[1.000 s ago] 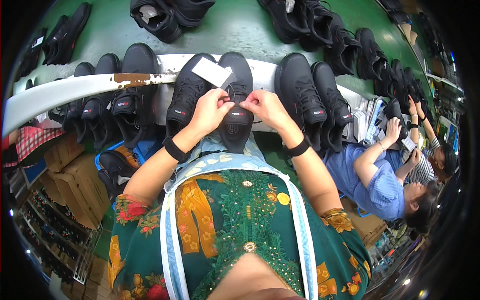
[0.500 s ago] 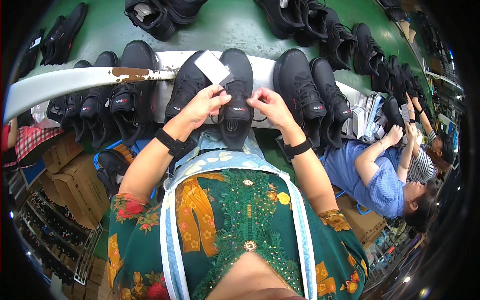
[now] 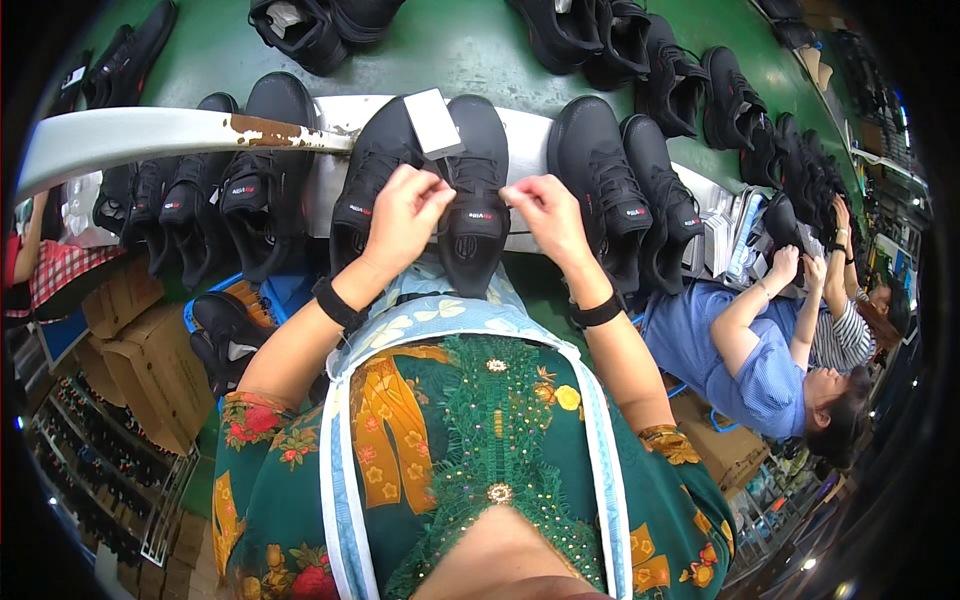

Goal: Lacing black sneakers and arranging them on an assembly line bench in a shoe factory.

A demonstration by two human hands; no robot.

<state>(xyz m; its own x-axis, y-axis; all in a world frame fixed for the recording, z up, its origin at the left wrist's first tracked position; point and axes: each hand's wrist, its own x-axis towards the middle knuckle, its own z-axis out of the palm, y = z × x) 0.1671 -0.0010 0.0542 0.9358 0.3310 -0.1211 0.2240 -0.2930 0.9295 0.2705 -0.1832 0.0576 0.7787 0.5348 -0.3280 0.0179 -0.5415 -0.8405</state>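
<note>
A black lace-up sneaker [image 3: 477, 150] stands upright before me, toe pointing away, its heel close to my apron. My left hand [image 3: 403, 213] is closed in a pinch at the left side of its laces, holding a dark shoelace end. On the opposite side, my right hand [image 3: 552, 217] pinches the other end of the lace, mostly hidden by the fingers. A blank-looking white tag [image 3: 433, 122] lies against the shoe's upper left. Beside it, partly behind my left hand, is a matching black sneaker [image 3: 384, 140].
More black sneakers [image 3: 598, 165] line the white bench [image 3: 527, 125] on both sides, and others sit on the green surface [image 3: 440, 45] beyond. A curved white metal bar [image 3: 130, 140] crosses at left. Cardboard boxes [image 3: 155, 365] are at lower left. A co-worker in blue [image 3: 735, 345] sits at right.
Both hands have shifted slightly outward and lower along the shoe. The white tag has turned more upright and moved up a little. The lace loop beside my right hand no longer shows.
</note>
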